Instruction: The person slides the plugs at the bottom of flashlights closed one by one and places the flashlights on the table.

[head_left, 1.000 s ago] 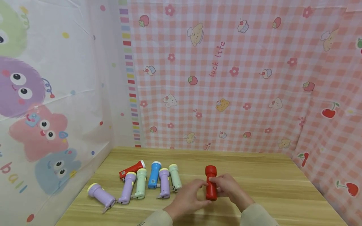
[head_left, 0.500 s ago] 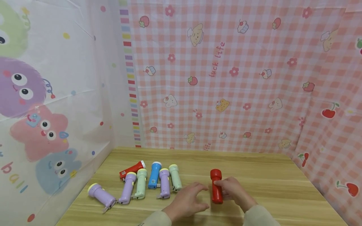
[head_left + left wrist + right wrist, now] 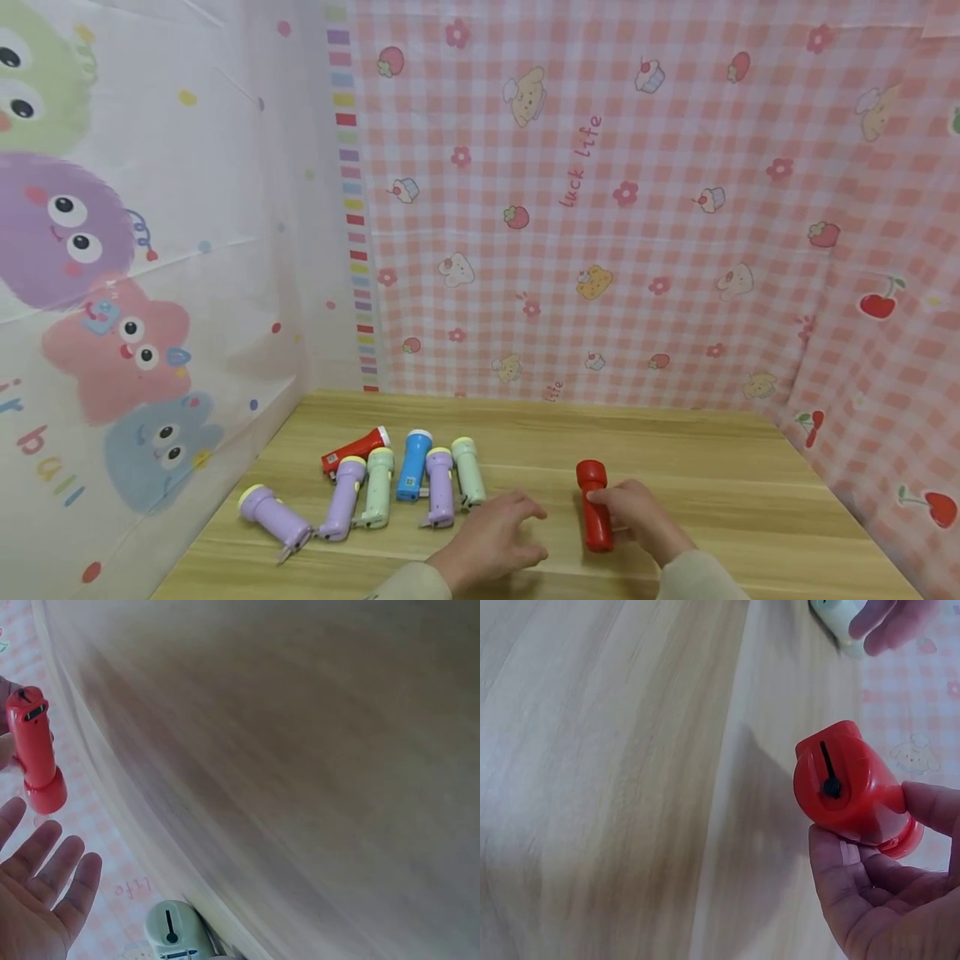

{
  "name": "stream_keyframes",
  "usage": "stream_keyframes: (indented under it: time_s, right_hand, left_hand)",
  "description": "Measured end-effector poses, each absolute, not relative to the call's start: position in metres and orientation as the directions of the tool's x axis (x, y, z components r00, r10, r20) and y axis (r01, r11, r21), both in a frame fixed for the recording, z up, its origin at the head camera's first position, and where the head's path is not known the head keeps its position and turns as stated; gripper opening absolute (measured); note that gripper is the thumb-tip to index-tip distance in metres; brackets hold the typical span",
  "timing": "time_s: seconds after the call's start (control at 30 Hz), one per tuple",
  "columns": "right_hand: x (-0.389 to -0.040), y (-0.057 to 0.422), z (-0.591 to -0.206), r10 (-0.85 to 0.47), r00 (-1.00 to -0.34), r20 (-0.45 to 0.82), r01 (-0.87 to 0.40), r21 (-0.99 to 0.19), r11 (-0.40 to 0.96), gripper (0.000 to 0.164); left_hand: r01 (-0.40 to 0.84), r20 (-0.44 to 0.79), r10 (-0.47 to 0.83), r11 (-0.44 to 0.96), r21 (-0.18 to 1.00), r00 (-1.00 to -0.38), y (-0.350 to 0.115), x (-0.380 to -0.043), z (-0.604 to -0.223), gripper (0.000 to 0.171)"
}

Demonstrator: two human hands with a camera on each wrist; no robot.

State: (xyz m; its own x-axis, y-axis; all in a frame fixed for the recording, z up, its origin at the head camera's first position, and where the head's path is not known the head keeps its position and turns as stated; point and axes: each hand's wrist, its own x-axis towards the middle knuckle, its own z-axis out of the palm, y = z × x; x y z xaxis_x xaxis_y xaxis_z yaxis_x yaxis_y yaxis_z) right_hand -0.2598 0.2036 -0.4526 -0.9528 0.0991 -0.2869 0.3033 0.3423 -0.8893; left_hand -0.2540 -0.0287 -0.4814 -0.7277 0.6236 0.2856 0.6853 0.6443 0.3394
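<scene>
My right hand (image 3: 643, 518) holds a red flashlight (image 3: 596, 508) between thumb and fingers, its wide head pointing toward the back wall. In the right wrist view the tail end of the red flashlight (image 3: 831, 776) faces the camera, with a dark slot in it; thumb and fingertips grip its sides. To the left, my left hand (image 3: 495, 537) holds nothing, fingers spread and apart from the flashlight. The left wrist view shows the left hand's fingers (image 3: 52, 866) extended below the red flashlight (image 3: 34, 746). A pale green flashlight (image 3: 468, 473) lies just beyond the left hand.
On the left of the wooden table (image 3: 712, 467) lie several flashlights: a red one (image 3: 354, 450), a blue one (image 3: 415, 467), purple ones (image 3: 276, 518) and another pale green one (image 3: 378, 489). Some have a flap sticking out at the tail. Printed cloths (image 3: 622, 233) hang behind and at the sides.
The right hand has carried the red flashlight to the right and toward me. The left hand's fingers have come away from it. The view has shifted slightly.
</scene>
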Motion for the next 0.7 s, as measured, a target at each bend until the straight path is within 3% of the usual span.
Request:
stream_keyframes:
  time_s: [0.4,0.7]
  right_hand:
    - [-0.262,0.218,-0.464,0.15,-0.944,-0.294,0.33,-0.843,0.424,0.033]
    - [-0.264,0.224,-0.474,0.147,-0.959,-0.241,0.282,-0.827,0.486,0.036]
  left_hand:
    - [0.683,0.253,0.636,0.657,0.319,-0.729,-0.028,-0.255,-0.482,0.039]
    - [0.695,0.25,0.65,0.642,0.325,-0.717,-0.029,-0.255,-0.482,0.04]
